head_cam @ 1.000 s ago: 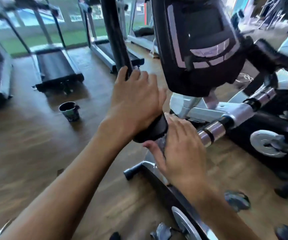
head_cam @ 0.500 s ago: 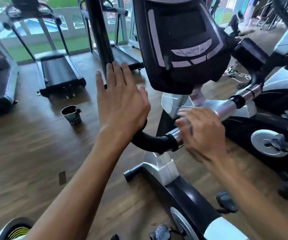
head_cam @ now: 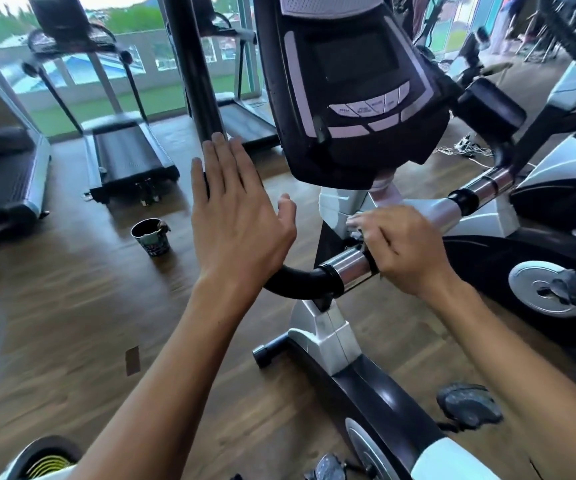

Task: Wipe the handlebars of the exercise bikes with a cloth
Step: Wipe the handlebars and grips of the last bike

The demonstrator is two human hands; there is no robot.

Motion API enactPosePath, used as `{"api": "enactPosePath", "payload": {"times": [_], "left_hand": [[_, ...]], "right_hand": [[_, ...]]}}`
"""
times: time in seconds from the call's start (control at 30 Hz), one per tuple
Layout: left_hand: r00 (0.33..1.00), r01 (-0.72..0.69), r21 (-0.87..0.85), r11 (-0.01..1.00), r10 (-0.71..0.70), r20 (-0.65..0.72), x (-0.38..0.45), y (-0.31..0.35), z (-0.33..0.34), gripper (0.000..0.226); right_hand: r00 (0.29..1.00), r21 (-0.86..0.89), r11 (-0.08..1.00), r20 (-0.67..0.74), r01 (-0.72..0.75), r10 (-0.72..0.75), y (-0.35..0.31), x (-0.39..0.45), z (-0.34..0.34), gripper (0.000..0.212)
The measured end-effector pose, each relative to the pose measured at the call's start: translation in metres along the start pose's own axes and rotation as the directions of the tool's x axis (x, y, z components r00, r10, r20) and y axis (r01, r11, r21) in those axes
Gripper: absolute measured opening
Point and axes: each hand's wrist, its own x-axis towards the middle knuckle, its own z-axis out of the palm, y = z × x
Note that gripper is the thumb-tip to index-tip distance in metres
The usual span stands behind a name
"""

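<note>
The exercise bike's handlebar runs from a black bend (head_cam: 293,282) into a chrome section (head_cam: 348,268) under the black console (head_cam: 348,81). My right hand (head_cam: 404,251) grips the bar just right of that chrome section, fingers curled over it. A dark edge of the cloth (head_cam: 369,258) shows at the hand's left side; the rest is hidden. My left hand (head_cam: 241,220) is held flat with straight fingers, off the bar, in front of the black upright grip (head_cam: 193,81). It holds nothing.
A dark cup (head_cam: 151,237) stands on the wooden floor to the left. Treadmills (head_cam: 127,154) line the windows behind. A second bike (head_cam: 539,292) stands close on the right. The bike's pedal (head_cam: 470,407) juts out low on the right.
My left hand let go of the black grip and opened flat. My right hand slid from the black bend up along the chrome bar toward the console.
</note>
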Motion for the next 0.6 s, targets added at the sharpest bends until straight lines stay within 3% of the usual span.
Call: {"api": "enactPosePath", "payload": {"times": [0.07, 0.1, 0.2, 0.27, 0.37, 0.43, 0.6], "left_hand": [[1.0, -0.008, 0.008, 1.0, 0.008, -0.009, -0.002, 0.002, 0.0, 0.09], [1.0, -0.007, 0.008, 1.0, 0.007, -0.012, -0.003, 0.003, 0.0, 0.091], [1.0, 0.003, 0.007, 1.0, -0.003, -0.017, -0.004, 0.005, 0.001, 0.093], [1.0, 0.004, 0.003, 1.0, -0.004, -0.011, -0.005, 0.004, 0.001, 0.092], [1.0, 0.003, -0.004, 1.0, -0.003, -0.019, -0.005, 0.003, 0.001, 0.092], [1.0, 0.009, -0.005, 1.0, -0.009, -0.025, -0.005, 0.005, 0.001, 0.092], [0.999, 0.039, 0.003, 0.999, -0.038, -0.039, -0.002, 0.013, 0.001, 0.09]], "right_hand": [[0.983, 0.04, 0.99, -0.132, 0.134, -0.128, 0.004, -0.015, 0.0, 0.044], [0.986, 0.053, 0.987, -0.089, 0.149, -0.144, 0.007, -0.013, -0.005, 0.046], [0.96, -0.071, 0.996, 0.273, -0.048, 0.066, 0.006, 0.023, -0.018, 0.053], [0.924, -0.175, 0.979, 0.347, -0.102, 0.159, 0.005, 0.035, -0.016, 0.052], [0.996, -0.015, 0.999, 0.077, -0.04, 0.041, -0.001, 0.012, -0.008, 0.042], [0.99, 0.036, 0.998, -0.132, 0.06, -0.055, -0.005, -0.013, 0.002, 0.035], [0.961, 0.038, 0.998, -0.274, 0.058, -0.045, -0.032, -0.02, 0.012, 0.025]]}}
